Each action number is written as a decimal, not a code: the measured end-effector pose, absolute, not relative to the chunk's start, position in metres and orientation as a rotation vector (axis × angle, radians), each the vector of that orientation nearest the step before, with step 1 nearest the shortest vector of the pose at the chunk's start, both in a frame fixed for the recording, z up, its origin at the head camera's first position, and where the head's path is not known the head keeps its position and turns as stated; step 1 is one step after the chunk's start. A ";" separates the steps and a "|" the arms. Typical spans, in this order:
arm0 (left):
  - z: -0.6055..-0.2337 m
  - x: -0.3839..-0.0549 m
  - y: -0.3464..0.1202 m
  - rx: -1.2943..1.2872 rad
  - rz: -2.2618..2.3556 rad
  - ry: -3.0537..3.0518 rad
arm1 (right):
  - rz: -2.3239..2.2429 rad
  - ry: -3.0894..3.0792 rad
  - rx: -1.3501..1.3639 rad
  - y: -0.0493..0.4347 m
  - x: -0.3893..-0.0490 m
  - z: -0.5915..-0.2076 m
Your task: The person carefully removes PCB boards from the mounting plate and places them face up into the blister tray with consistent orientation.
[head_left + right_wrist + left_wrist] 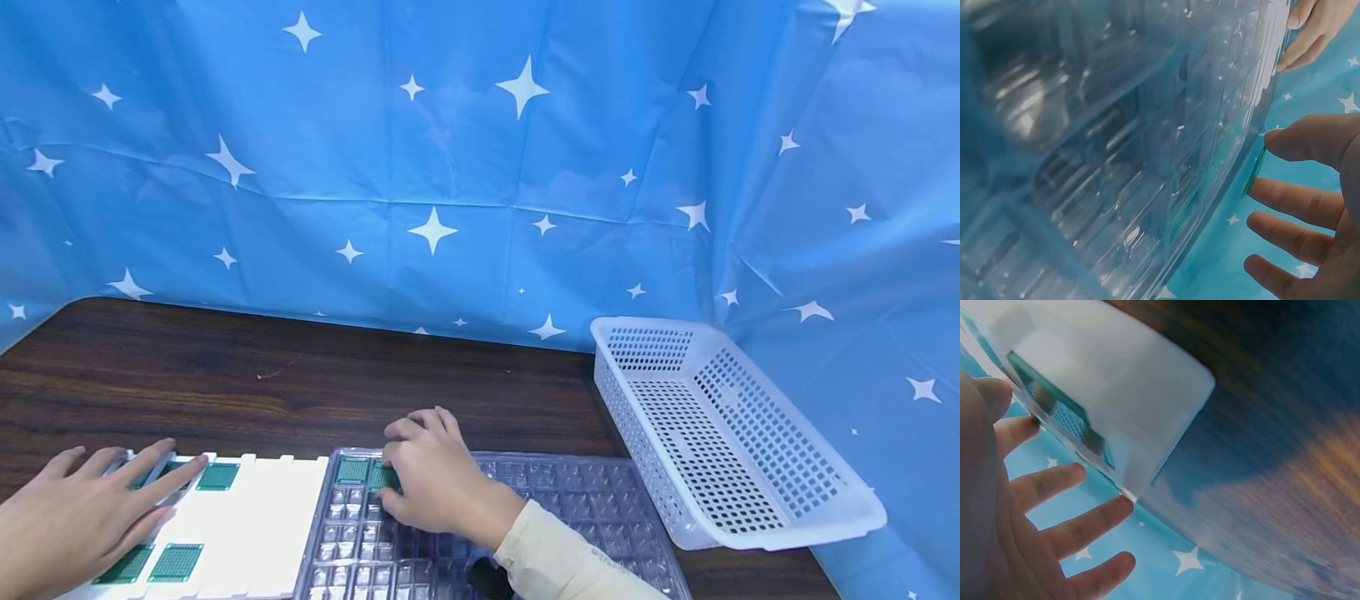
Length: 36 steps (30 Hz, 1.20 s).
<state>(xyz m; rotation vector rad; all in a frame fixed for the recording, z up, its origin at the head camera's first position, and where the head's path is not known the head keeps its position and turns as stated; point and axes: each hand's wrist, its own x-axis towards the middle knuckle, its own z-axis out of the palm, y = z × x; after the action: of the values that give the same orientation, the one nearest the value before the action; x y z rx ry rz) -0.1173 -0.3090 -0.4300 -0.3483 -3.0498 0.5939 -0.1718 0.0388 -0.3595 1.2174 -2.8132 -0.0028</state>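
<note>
My right hand [438,479] pinches a small green circuit board [1255,172] between thumb and index finger, the other fingers spread apart. It is over the upper left of a clear plastic compartment tray [555,475]. Another green circuit board [352,471] lies in the tray's top left compartment. My left hand [90,521] spreads its fingers over a white board [262,525] to the left of the tray. Several green circuit boards lie on that white board, one [218,476] by the left index fingertip and another [176,562] near the front; the left hand partly covers others.
A white perforated basket [637,442] stands right of the tray, close beside its corner. The dark wooden table [300,392] runs back to a blue curtain with white stars [450,167]. A black object [491,577] shows beneath the right wrist.
</note>
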 end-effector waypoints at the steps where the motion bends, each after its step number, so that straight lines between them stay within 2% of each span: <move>1: -0.430 -0.117 -0.309 -0.350 0.594 -3.049 | 0.002 -2.813 1.215 0.040 -0.172 -0.359; 36: -0.429 -0.117 -0.310 -0.348 0.584 -3.046 | 0.060 -2.901 1.075 0.072 -0.186 -0.364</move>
<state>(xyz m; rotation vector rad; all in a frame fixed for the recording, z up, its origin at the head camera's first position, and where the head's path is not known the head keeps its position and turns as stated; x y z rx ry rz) -0.1173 -0.3096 -0.4287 -0.3482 -3.0463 0.5840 -0.1861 0.0724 -0.3643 1.0749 -2.9014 0.0598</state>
